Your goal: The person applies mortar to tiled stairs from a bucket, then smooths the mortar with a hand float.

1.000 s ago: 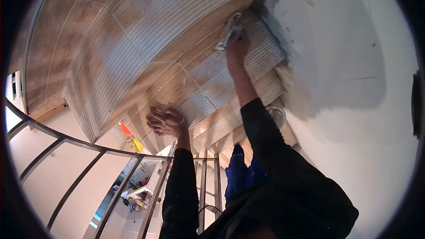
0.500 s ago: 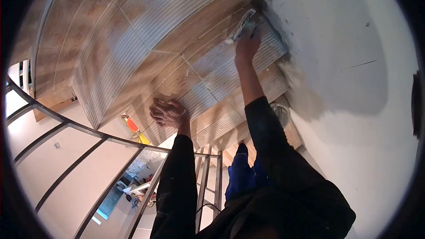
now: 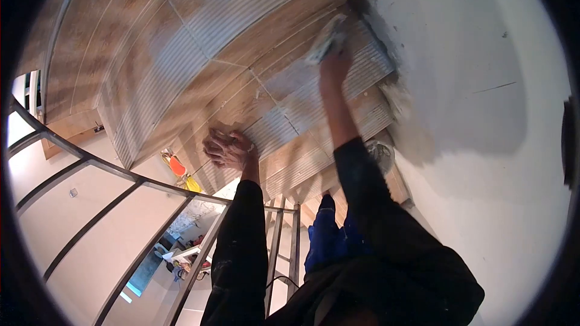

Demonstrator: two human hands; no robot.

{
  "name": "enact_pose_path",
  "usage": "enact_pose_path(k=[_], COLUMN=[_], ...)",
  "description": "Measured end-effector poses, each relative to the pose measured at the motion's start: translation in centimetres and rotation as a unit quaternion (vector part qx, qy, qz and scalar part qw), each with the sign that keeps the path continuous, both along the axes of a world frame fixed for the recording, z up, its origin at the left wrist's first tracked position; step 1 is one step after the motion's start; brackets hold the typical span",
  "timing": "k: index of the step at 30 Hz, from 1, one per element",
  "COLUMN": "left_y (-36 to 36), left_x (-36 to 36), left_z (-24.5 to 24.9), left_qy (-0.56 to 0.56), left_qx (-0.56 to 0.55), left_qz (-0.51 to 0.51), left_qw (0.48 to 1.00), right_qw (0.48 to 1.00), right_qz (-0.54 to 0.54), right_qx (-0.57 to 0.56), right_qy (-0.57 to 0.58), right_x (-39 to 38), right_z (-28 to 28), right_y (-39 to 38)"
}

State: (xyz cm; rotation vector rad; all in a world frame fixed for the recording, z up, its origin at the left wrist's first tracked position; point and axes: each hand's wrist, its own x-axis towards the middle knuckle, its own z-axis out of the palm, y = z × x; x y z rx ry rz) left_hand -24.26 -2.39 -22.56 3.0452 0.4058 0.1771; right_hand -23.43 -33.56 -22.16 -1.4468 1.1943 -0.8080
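My right hand (image 3: pixel 336 67), slightly blurred, is closed around a flat whitish tool that looks like a grout float (image 3: pixel 327 41). The tool lies against a wood-look stair tread (image 3: pixel 238 108) near the wall corner. Pale grout haze covers parts of that tread, and thin joint lines cross it. Lower and to the left, my left hand (image 3: pixel 229 150) rests on the tread with its fingers spread and nothing in them. Pale residue marks its fingers. Ribbed strips run along the tread edges.
A dark metal railing (image 3: pixel 136 177) curves along the left. An orange object (image 3: pixel 176 165) and a yellow one (image 3: pixel 193 184) lie by it. At right stands a plastered wall (image 3: pixel 459 60), with a bucket (image 3: pixel 381 156) below my right forearm. More steps (image 3: pixel 133 42) rise at upper left.
The float in my right hand has shifted slightly left and down and turned a little. My left hand stays on the tread, and the view has moved slightly.
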Motion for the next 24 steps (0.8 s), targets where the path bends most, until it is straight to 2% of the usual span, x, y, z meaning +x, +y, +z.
enact_pose_path(k=[1, 3, 4, 5, 6, 7, 9, 11, 13, 15, 16, 18, 19, 21, 23, 24], left_y=[-0.2, -0.2, -0.1, -0.1, 0.1, 0.2, 0.1, -0.2, 0.1, 0.3, 0.2, 0.0, 0.3, 0.2, 0.2, 0.3], left_x=[0.1, 0.2, 0.2, 0.3, 0.1, 0.1, -0.2, 0.3, 0.5, 0.2, 0.2, 0.3, 0.2, 0.4, 0.3, 0.4], left_z=[-0.1, -0.1, -0.4, -0.5, -0.6, -0.4, -0.5, -0.5, -0.8, -0.9, -0.7, -0.7, -1.2, -0.5, -0.2, -0.5], left_qy=[-0.007, -0.015, -0.029, -0.042, -0.035, -0.016, 0.005, -0.015, -0.016, -0.014, -0.025, -0.043, -0.036, -0.030, -0.030, -0.028], left_qx=[-0.003, -0.005, 0.037, 0.078, 0.077, 0.053, 0.025, 0.013, 0.019, 0.028, 0.021, 0.009, 0.000, -0.006, -0.020, -0.019], left_qz=[-0.003, -0.004, -0.020, -0.035, -0.032, -0.024, -0.013, -0.015, -0.020, -0.023, -0.021, -0.016, -0.009, 0.005, -0.014, -0.010], left_qw=[1.000, 1.000, 0.999, 0.995, 0.996, 0.998, 1.000, 1.000, 0.999, 0.999, 0.999, 0.999, 0.999, 1.000, 0.999, 0.999], right_qw=[0.998, 0.998, 0.998, 0.998, 0.994, 0.993, 0.997, 0.998, 0.999, 0.992, 0.992, 0.983, 0.982, 0.947, 0.913, 0.868], right_qz=[-0.026, 0.001, 0.005, 0.006, 0.007, 0.009, 0.033, 0.024, 0.024, 0.065, 0.066, 0.172, 0.176, 0.218, 0.227, 0.204], right_qx=[-0.044, 0.019, 0.018, -0.032, -0.081, -0.080, -0.019, -0.006, -0.027, -0.097, -0.094, -0.021, -0.024, 0.220, 0.299, 0.389], right_qy=[-0.030, 0.052, 0.053, 0.062, 0.074, 0.082, 0.070, 0.051, 0.009, 0.044, 0.042, 0.064, 0.060, -0.082, -0.161, -0.231], right_x=[0.2, 0.8, 1.4, 1.9, 1.8, 1.6, 2.3, 3.5, 4.2, 4.2, 3.6, 2.9, 2.1, -0.4, -4.3, -6.8], right_z=[-0.4, 1.6, 0.7, -0.3, -1.3, -1.3, -0.4, 0.0, -1.4, -1.7, -2.1, -2.3, -1.3, 1.9, 3.4, 6.0], right_y=[-2.7, -6.2, -6.3, -6.3, -6.1, -5.0, -1.0, 4.0, 10.3, 16.1, 17.9, 19.8, 19.6, 18.0, 16.3, 14.9])
